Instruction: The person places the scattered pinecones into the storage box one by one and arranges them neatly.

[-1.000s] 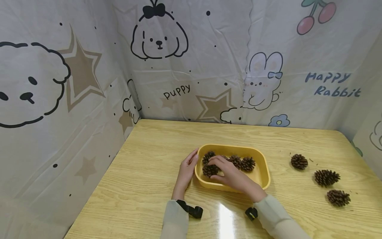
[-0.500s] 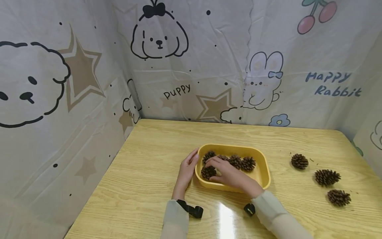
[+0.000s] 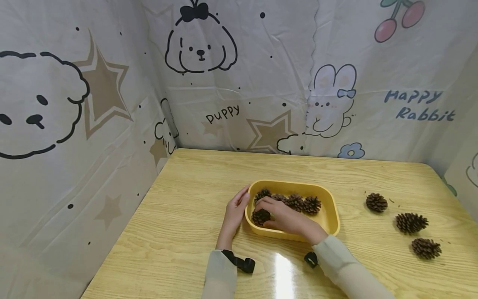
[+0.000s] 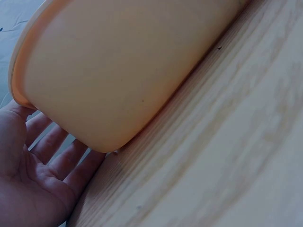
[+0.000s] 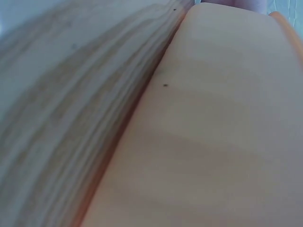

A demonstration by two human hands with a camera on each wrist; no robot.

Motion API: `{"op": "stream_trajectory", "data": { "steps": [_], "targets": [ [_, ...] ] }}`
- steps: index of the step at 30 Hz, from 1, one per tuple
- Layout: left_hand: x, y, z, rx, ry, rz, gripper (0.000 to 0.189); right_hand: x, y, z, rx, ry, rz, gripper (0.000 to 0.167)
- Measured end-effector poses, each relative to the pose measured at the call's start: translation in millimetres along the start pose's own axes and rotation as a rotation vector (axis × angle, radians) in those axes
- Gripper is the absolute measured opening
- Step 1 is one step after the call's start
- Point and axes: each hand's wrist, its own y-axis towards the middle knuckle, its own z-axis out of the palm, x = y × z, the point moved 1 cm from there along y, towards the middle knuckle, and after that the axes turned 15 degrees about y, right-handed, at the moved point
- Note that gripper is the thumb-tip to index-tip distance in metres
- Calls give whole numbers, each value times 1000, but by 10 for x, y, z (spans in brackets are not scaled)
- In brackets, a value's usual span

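In the head view a yellow tray (image 3: 330, 207) sits on the table with several brown pine cones in it. My left hand (image 3: 234, 209) rests against the tray's left end; the left wrist view shows its fingers (image 4: 49, 144) extended along the outer wall. Over the tray's left part, my right hand (image 3: 285, 216) holds a pine cone (image 3: 260, 217) in the near left corner, fingers curved over it and thumb at its near right side. Behind lie more pine cones, one at the far left (image 3: 263, 193) and another at the right (image 3: 311, 204). The right hand partly covers them.
Three loose pine cones lie on the table (image 3: 179, 199) right of the tray: one farther back (image 3: 376, 202), one in the middle (image 3: 411, 223) and one nearer (image 3: 426, 248). Small brown crumbs are scattered near them. A patterned cloth (image 3: 224, 91) stands behind the table.
My right hand has shifted slightly left with the pine cone, which now sits closer to the tray's near left corner. The left hand stays against the tray's end.
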Motion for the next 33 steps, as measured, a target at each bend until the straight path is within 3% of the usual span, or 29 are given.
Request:
{"op": "stream_trajectory", "data": {
  "steps": [7, 12, 18, 27, 30, 33],
  "targets": [
    [141, 62, 45, -9, 20, 3, 47, -8, 13, 5, 6, -10, 4, 39],
    [85, 33, 26, 0, 9, -9, 46, -12, 6, 12, 6, -15, 24, 39],
    [-112, -56, -36, 7, 8, 14, 44, -25, -7, 14, -20, 0, 30, 38],
    [106, 49, 43, -10, 18, 13, 47, -12, -23, -1, -59, 37, 44, 37],
    [117, 55, 41, -9, 6, 3, 46, -9, -24, -6, -72, 43, 39, 37],
    [9, 1, 0, 8, -1, -11, 45, -11, -26, -9, -89, 46, 34, 37]
  ]
}}
